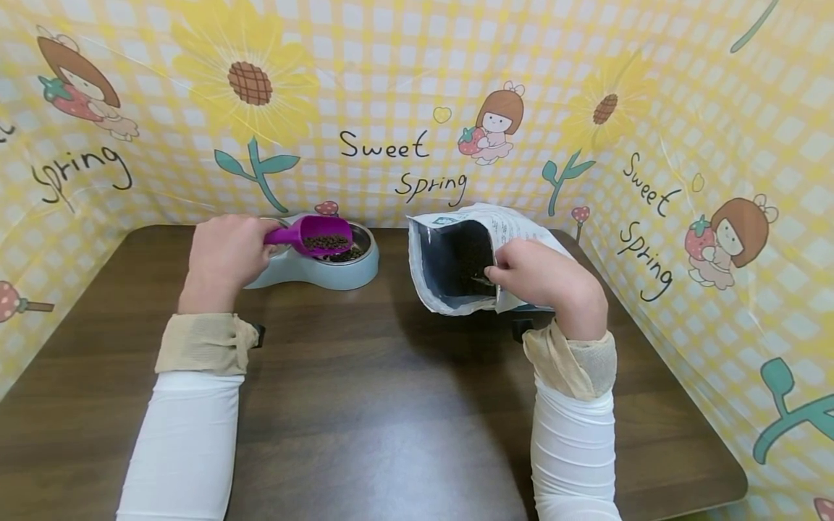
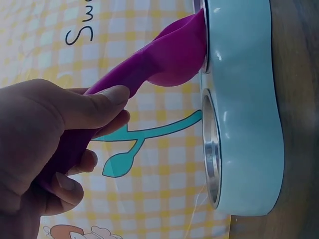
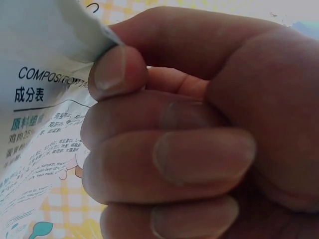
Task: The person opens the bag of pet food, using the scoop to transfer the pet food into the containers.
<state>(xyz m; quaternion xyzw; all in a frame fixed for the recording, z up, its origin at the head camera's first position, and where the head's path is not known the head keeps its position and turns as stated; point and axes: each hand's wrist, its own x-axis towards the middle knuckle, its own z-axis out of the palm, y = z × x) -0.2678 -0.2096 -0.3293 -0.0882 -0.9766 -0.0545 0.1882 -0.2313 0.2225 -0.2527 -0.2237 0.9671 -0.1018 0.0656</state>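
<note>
The purple scoop (image 1: 300, 236), loaded with brown kibble (image 1: 326, 242), is held at the opening of the right steel bowl (image 1: 364, 239) of the pale blue feeder (image 1: 329, 275), its handle (image 2: 127, 69) wrapped by the grip of the left hand (image 1: 224, 253), and more kibble is seen in that bowl. To the feeder's right, a white bag (image 1: 511, 226) with its mouth open is pinched at the edge by the grip of the right hand (image 1: 537, 273); the feeder is carried by the brown surface (image 1: 365, 383)
</note>
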